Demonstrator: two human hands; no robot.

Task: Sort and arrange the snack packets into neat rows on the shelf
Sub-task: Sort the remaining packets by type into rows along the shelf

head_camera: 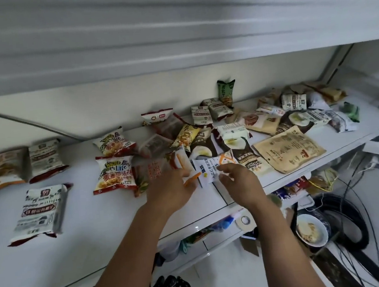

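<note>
Progress: early to middle stage, judged from the layout. On the left part of the shelf (pixel 22 270), a few packets already lie apart from the heap: 3 side by side near the back wall (pixel 21 164), and 1 white packet (pixel 40 211) in front of them. 2 matching yellow-and-red packets (pixel 113 160) lie one behind the other nearer the centre. These groups look sorted, but the rows are short and loose.

Remaining: the pile (pixel 263 122) across the centre and right of the shelf is unsorted. Packets overlap, lie at mixed angles, and 1 green packet (pixel 226 92) leans upright against the back wall. Most of the stock belongs to this pile.

Hands: the left hand (pixel 172 191) and right hand (pixel 240 180) meet at the near edge of the pile. Both are partly closed, fingertips pinching a white-and-orange packet (pixel 209 168) between them. The left hand touches its left edge, the right hand its lower right edge. The packet overlaps its neighbours; whether it is lifted clear cannot be told.
</note>
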